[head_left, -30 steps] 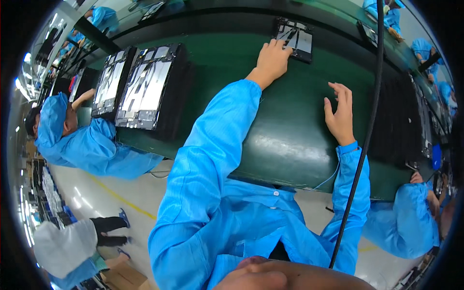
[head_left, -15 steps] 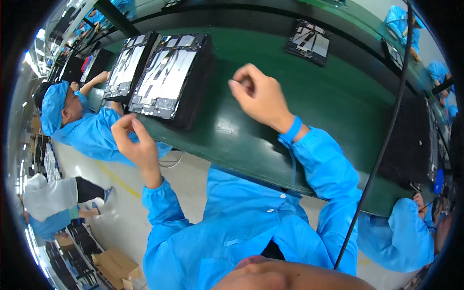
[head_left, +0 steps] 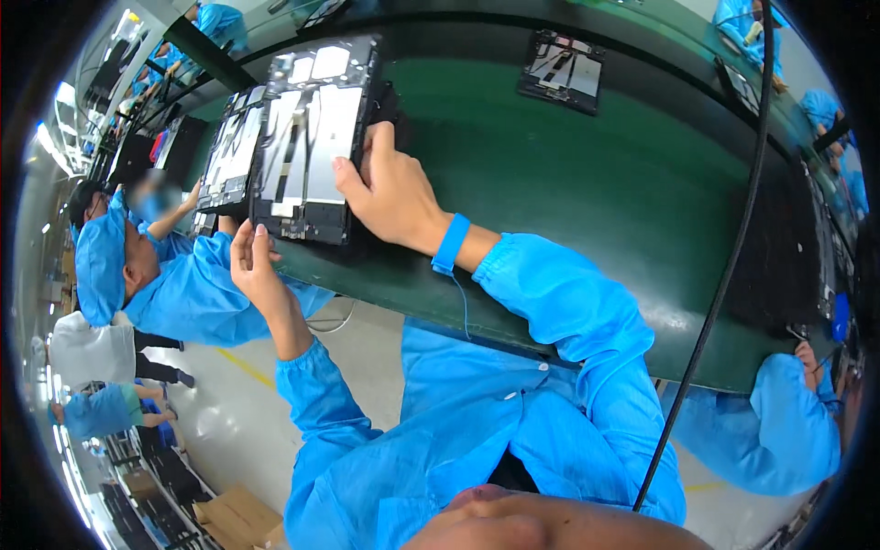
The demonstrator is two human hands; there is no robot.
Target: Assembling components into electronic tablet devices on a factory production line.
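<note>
At the near left edge of the green worktop (head_left: 568,183) lies a flat dark tray (head_left: 312,137) of open device panels with pale metal sheets showing. Its long axis runs away from the person, from the worktop's near edge towards the far side, leaning slightly to the right in the head view. Both hands are on its near end.

The right hand (head_left: 390,197) lies against the tray's right side near its near corner, palm down. Its fingers (head_left: 353,179) are partly curled, the forefinger reaching over the tray's upper face and the thumb up along the right edge; it grips or steadies that edge, though how firmly cannot be told. A blue wrist strap (head_left: 451,243) with a thin cord sits on that wrist.

The left hand (head_left: 252,261) comes up from below the worktop's rim, fingertips touching the tray's near short edge at its left corner. The fingers are loosely bent, and whether they pinch the edge or only rest on it is hidden.

So the tray stretches forward and away from both hands, with the right hand the further up its length and the left at the overhanging end.

A second tray (head_left: 229,151) lies just beside it on the left. A smaller dark panel (head_left: 561,71) sits well apart on the far side. A seated co-worker in blue (head_left: 174,284) works to the left, and a black cable (head_left: 724,266) hangs across on the right.
</note>
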